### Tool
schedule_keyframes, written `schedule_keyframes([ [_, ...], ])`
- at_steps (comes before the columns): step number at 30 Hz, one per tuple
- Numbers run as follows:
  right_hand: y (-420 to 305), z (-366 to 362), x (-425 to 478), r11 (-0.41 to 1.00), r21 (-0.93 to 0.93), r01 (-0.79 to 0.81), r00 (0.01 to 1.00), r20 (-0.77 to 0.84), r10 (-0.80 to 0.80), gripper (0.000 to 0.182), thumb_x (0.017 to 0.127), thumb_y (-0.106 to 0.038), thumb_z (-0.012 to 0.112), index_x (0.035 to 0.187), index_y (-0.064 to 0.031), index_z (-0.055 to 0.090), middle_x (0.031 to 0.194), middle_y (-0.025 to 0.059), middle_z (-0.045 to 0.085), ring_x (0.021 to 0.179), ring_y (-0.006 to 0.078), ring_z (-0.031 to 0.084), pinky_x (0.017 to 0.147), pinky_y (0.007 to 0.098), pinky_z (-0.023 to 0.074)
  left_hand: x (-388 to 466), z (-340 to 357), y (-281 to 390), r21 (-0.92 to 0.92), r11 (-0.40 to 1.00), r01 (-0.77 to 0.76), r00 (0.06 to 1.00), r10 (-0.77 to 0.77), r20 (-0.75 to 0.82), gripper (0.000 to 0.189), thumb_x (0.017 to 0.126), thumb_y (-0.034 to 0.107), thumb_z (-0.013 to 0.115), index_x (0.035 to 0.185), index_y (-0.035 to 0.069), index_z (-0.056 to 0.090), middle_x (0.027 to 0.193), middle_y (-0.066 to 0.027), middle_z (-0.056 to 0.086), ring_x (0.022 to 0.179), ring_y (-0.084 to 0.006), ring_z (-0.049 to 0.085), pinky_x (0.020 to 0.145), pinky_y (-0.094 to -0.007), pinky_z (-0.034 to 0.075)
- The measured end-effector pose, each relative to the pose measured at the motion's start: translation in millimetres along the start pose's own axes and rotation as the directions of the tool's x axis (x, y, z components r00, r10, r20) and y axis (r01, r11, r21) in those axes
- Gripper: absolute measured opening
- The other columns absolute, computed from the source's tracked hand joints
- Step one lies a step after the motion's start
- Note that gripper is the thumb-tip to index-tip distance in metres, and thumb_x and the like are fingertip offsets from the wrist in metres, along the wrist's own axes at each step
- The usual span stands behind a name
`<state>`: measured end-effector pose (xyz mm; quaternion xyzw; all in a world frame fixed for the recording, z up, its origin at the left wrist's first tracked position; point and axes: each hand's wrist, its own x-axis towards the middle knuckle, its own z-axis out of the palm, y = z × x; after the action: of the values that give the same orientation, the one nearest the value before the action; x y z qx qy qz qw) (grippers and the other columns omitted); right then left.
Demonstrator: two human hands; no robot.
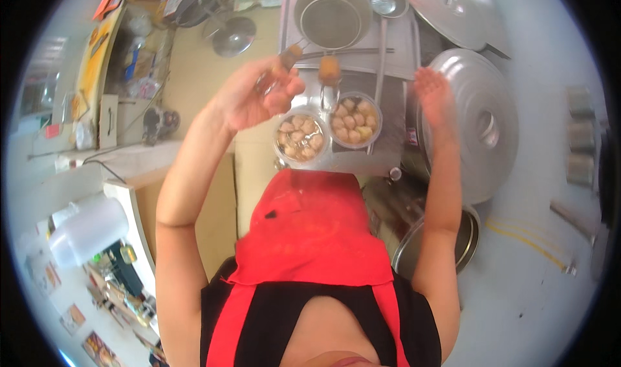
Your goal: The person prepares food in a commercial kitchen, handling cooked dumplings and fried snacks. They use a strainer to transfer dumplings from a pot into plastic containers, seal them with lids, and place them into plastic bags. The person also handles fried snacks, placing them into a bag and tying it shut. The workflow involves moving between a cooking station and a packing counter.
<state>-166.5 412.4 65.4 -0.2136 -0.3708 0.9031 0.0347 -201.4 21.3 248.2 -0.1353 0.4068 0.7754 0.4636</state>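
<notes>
My left hand (264, 93) is raised over the worktop, fingers curled around a small brown-ended item (291, 56) with a shiny part in the palm; its exact kind is unclear. Just to its right is a similar brown-topped item (330, 71) with a shiny lower part. Below them, side by side, are two round clear plastic bowls of balls in broth, the left bowl (300, 136) and the right bowl (355, 119). My right hand (433, 93) is blurred beside a big domed metal lid (470, 124). I see nothing in it, and its finger pose is unclear.
A deep metal pot (335, 20) stands on a metal tray (402, 37). A long-handled ladle (388, 1) rests across the tray's right side. Another large metal lid (449, 3) leans at the upper right. Below my right forearm is a round metal vessel (468, 241).
</notes>
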Motion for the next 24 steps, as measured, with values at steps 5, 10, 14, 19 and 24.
schedule_keyframes([
  [5, -33, -15, 157, 0.986, 0.104, -0.133, 0.973, -0.176, 0.15, 0.064, 0.097, -0.029, 0.046, 0.135, 0.0148, 0.02, 0.138, 0.0273, 0.034, 0.129, 0.0344, 0.037, 0.11, 0.0421, 0.0318, 55, 7, 41, -0.062, 0.998, 0.015, 0.992, -0.023, -0.125, 0.017, 0.08, 0.012, 0.053, 0.09, -0.001, 0.048, 0.075, -0.014, 0.058, 0.043, -0.0107, 0.04, 0.041, -0.0223, 0.035],
  [10, -43, -84, 281, 0.953, 0.281, -0.114, 0.911, -0.354, 0.213, 0.065, 0.096, -0.028, 0.044, 0.137, 0.0148, 0.018, 0.148, 0.0266, 0.021, 0.139, 0.0352, 0.022, 0.115, 0.0447, 0.0202, 79, 15, 60, 0.062, 0.998, 0.004, 0.999, -0.001, -0.05, 0.028, 0.086, 0.025, 0.049, 0.095, -0.002, 0.051, 0.079, -0.0147, 0.061, 0.044, -0.0106, 0.041, 0.044, -0.0227, 0.038],
  [14, -49, -118, 328, 0.945, 0.325, -0.039, 0.96, -0.249, 0.125, 0.051, 0.096, -0.024, 0.044, 0.133, 0.009, 0.032, 0.14, 0.026, 0.036, 0.132, 0.0375, 0.033, 0.108, 0.0493, 0.0313, 100, -8, 73, 0.212, 0.976, 0.049, 0.999, -0.044, -0.029, 0.054, 0.086, 0.05, 0.048, 0.104, -0.001, 0.056, 0.087, -0.0139, 0.064, 0.065, -0.0192, 0.056, 0.06, -0.0281, 0.047],
  [19, -65, -128, 344, 0.959, 0.263, -0.108, 0.886, -0.411, 0.212, 0.025, 0.095, -0.022, 0.048, 0.107, -0.0007, 0.054, 0.1, 0.0174, 0.061, 0.081, 0.0253, 0.056, 0.063, 0.0348, 0.0443, 113, 46, 79, 0.168, 0.984, 0.059, 0.917, 0.012, -0.398, 0.06, 0.085, 0.059, 0.046, 0.097, 0.003, 0.061, 0.08, -0.0094, 0.064, 0.072, -0.0202, 0.063, 0.061, -0.0274, 0.049],
  [24, -131, -132, 314, 0.991, 0.094, 0.098, 0.956, -0.286, -0.068, 0.019, 0.09, -0.021, 0.056, 0.094, -0.0019, 0.056, 0.084, 0.0127, 0.062, 0.057, 0.015, 0.045, 0.044, 0.026, 0.0354, 112, 24, 71, 0.256, 0.963, -0.084, 0.977, 0.131, -0.17, 0.074, 0.088, 0.068, 0.038, 0.111, 0.0, 0.056, 0.088, -0.0109, 0.065, 0.078, -0.0185, 0.063, 0.065, -0.0271, 0.049],
])
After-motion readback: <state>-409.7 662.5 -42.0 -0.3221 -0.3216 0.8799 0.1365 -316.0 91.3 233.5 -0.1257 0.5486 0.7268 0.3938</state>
